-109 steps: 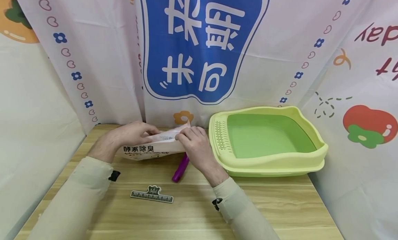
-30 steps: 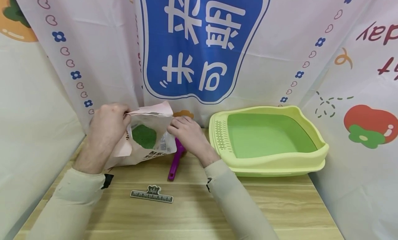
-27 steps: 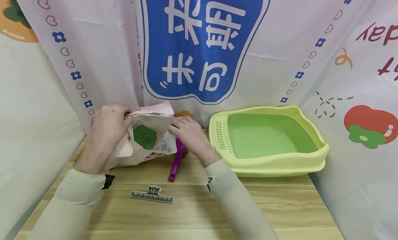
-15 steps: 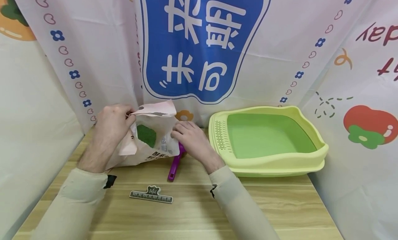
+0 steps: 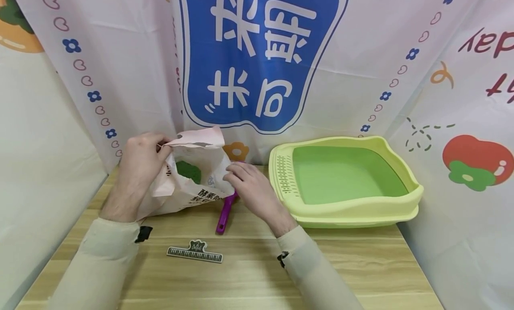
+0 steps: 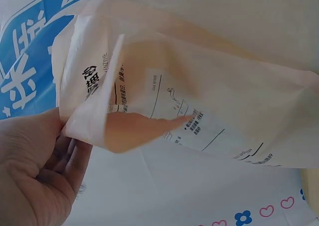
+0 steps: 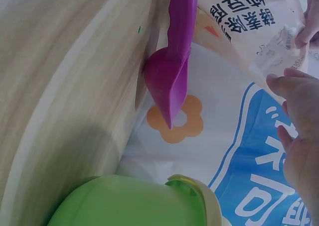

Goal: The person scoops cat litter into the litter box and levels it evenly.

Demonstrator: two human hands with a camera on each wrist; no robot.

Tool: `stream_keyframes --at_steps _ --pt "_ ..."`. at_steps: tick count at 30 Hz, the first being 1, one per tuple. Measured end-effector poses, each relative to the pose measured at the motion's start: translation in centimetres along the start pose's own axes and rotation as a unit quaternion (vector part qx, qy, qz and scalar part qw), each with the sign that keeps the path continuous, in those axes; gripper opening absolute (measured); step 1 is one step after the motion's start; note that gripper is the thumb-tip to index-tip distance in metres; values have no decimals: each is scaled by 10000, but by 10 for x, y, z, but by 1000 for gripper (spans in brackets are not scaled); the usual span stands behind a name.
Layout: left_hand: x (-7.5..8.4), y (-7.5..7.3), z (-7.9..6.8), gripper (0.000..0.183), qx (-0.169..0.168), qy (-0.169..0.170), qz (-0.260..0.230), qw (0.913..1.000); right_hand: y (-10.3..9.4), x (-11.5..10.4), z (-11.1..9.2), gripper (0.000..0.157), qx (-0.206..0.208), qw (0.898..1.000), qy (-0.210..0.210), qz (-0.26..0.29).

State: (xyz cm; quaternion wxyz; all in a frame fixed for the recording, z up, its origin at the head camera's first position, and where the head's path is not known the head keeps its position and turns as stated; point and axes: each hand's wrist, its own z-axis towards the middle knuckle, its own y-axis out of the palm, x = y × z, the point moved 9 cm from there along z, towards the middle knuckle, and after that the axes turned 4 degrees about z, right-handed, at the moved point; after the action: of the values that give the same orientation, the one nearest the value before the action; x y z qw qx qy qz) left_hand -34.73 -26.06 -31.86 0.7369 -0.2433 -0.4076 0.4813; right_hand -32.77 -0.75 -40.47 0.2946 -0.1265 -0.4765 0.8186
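Observation:
A pale pink cat litter bag (image 5: 188, 200) with black lettering stands open at the back left of the table, green granules (image 5: 188, 171) showing inside. My left hand (image 5: 140, 167) pinches the folded upper rim between thumb and fingers; the left wrist view shows this hand (image 6: 42, 169) at the corner of the bag (image 6: 214, 96). My right hand (image 5: 257, 189) is at the bag's right edge. In the right wrist view its fingertips touch the printed side, thumb held apart (image 7: 301, 131). A purple scoop (image 5: 225, 215) lies beside the bag, partly hidden behind it and my right hand.
A light green litter box (image 5: 349, 212) with a slotted ledge stands at the back right, close to my right hand. In front of the bag lies a flat clip (image 5: 195, 252) with a piano-key pattern. Printed cloth (image 5: 132, 78) hangs behind the wooden table (image 5: 241, 279).
Earlier both hands were at a nearly flattened bag mouth; the left has since raised the rim, opening it and exposing granules. Lately my right hand shifted slightly right and down, fingers loosening at the edge.

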Motion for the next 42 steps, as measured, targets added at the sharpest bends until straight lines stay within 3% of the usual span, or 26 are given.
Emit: stream_keyframes --at_steps 5,9,15,20,23,29,35,42 --pt "3 4 -4 18 -339 15 -61 9994 -2 1 -5 36 26 9999 147 78" --pt "4 12 -5 26 -875 -21 -9 9962 -2 3 -8 35 36 9998 179 112" --pt "4 27 -11 39 -1882 -92 34 9821 0 6 -11 39 8 9993 308 191" --pt "7 38 -19 45 -2258 -204 134 9739 3 9 -13 37 -100 9982 489 337" --pt "6 41 -21 45 -2218 -321 218 9743 5 10 -14 35 -187 9972 590 420" --pt "-9 33 -20 43 -1675 -522 267 9841 7 10 -17 33 -284 9955 700 573" --pt "-25 29 -20 39 -1495 -693 -170 9862 8 10 -22 25 -297 9945 819 580" --pt "-34 22 -17 32 -1126 -668 -123 9913 13 4 -28 21 -570 9938 756 584"
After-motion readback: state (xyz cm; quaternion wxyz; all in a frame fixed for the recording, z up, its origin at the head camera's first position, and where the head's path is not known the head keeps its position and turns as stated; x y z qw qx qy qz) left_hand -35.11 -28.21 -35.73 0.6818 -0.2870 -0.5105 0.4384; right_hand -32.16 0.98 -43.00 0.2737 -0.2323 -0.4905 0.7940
